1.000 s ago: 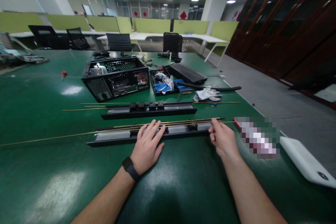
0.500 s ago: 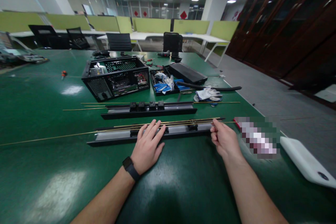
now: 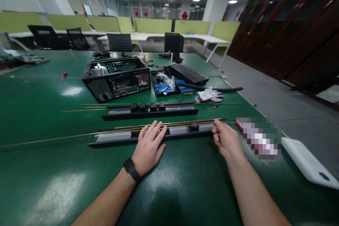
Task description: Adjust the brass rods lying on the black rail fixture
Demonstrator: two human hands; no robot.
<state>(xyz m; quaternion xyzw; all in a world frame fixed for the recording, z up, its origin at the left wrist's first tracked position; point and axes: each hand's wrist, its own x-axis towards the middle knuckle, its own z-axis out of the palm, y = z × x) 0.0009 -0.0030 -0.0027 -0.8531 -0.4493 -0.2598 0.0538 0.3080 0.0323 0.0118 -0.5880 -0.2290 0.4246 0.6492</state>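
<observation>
Left grip point(image 3: 148, 148) released, lying flat on the near black rail point(image 3: 182, 131), right grip point(image 3: 227, 141) pinching the brass rods point(image 3: 79, 136) at its right end, rail toward the right edge of the green surface point(image 3: 39, 113)

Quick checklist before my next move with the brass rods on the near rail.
1. Left hand flat on the near rail, pinning it: ok.
2. Right hand closed on the brass rods at the rail's right end: ok; how firm the grip is: cannot tell.
3. Rods lie along the rail's top: ok.
4. Rods seated in the black clips: cannot tell.
5. Rod ends even: not ok, one runs far out to the left.
6. Far rail apart from the near one: ok.
</observation>
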